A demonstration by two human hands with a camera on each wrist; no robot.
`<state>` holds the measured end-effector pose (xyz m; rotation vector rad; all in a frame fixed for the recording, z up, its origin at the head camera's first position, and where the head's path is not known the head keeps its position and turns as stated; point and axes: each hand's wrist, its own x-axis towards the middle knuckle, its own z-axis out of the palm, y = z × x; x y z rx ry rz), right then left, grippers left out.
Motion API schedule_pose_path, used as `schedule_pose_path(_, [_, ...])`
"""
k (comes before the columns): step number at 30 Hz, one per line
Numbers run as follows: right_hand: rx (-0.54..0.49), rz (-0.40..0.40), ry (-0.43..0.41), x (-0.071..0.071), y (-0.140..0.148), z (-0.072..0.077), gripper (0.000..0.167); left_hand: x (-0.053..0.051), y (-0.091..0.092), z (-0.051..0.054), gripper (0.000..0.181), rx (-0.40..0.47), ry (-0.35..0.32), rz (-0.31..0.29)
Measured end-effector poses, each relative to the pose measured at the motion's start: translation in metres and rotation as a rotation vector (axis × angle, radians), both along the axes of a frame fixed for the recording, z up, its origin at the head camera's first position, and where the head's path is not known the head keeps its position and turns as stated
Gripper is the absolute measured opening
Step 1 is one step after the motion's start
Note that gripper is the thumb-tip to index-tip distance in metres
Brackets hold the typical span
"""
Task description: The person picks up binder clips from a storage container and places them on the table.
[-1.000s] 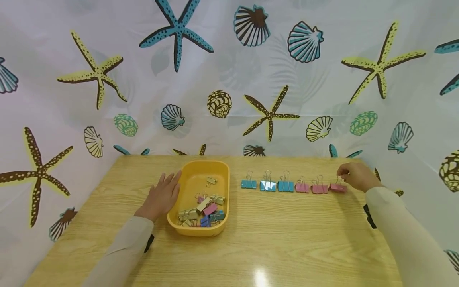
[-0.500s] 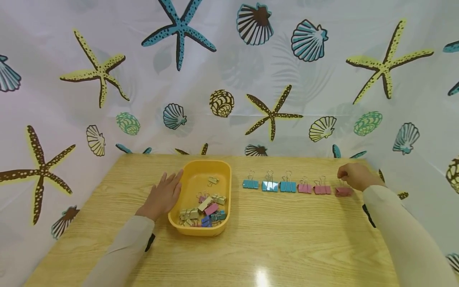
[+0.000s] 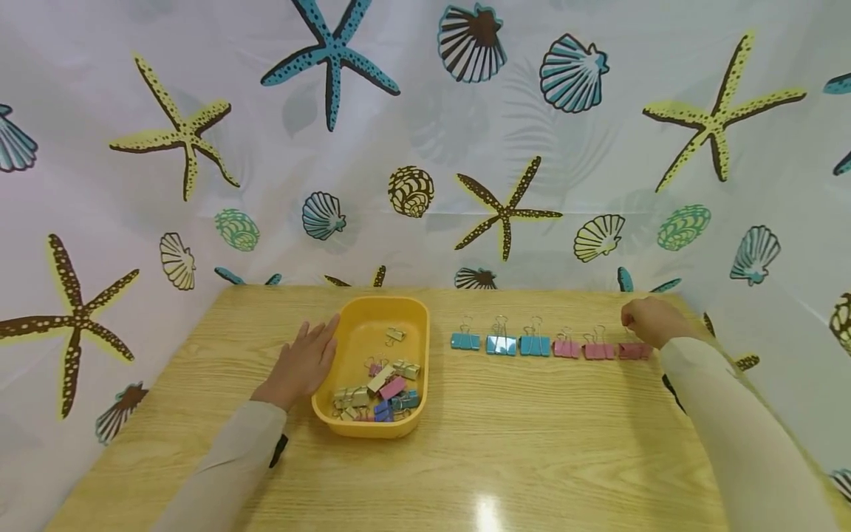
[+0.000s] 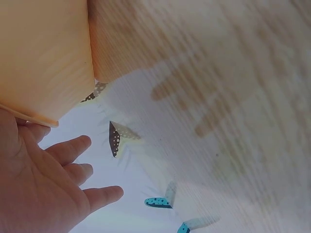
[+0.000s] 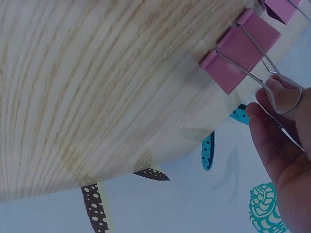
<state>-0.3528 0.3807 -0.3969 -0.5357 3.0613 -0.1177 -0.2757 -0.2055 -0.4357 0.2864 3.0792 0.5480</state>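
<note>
My left hand [image 3: 304,364] rests with extended fingers against the left rim of a yellow tray [image 3: 425,355]. In the left wrist view its fingers [image 4: 73,150] are spread beside the tray wall [image 4: 48,53]. At the right end of a row of clips, my right hand [image 3: 657,322] holds a pink binder clip [image 3: 634,351] by its wire handles. The right wrist view has this pink binder clip [image 5: 240,51] on the tabletop, with the fingertips of the right hand [image 5: 286,141] at the wire loops.
Left of the held clip stand two pink binder clips [image 3: 599,352] and three blue ones [image 3: 535,346]. Inside the tray lie several gold, pink, blue and purple binder clips [image 3: 351,397]. A seashell-print curtain [image 3: 425,148] encloses the wooden table [image 3: 532,443] behind and at the sides.
The right hand shifted the end pink clip slightly right, then back left toward its neighbour, and it now sits straighter in the row. My left hand stayed at the tray.
</note>
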Motion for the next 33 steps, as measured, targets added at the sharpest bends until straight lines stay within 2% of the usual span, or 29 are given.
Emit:
schedule_pose_path(5, [0.019, 0.006, 0.014, 0.001, 0.001, 0.002, 0.014, 0.001, 0.002, 0.001, 0.053, -0.001, -0.011, 0.002])
schedule_pose_path(10, [0.025, -0.011, -0.026, 0.002, 0.003, 0.003, 0.015, -0.001, 0.002, 0.001, 0.052, 0.002, -0.01, -0.004])
schedule_pose_path(14, [-0.01, -0.045, -0.06, 0.003, 0.004, 0.002, 0.02, -0.001, 0.001, 0.0, 0.052, -0.005, -0.007, -0.001])
schedule_pose_path(20, [-0.079, -0.088, -0.034, 0.002, 0.008, -0.007, 0.02, 0.0, 0.002, 0.002, 0.053, 0.001, -0.014, -0.001])
schedule_pose_path(26, [-0.142, -0.111, -0.043, 0.001, 0.012, -0.015, 0.022, 0.001, 0.002, 0.002, 0.052, 0.006, -0.027, 0.002])
schedule_pose_path(33, [-0.118, -0.099, -0.005, 0.002, 0.009, -0.011, 0.021, -0.001, 0.002, 0.001, 0.053, -0.001, -0.024, 0.008])
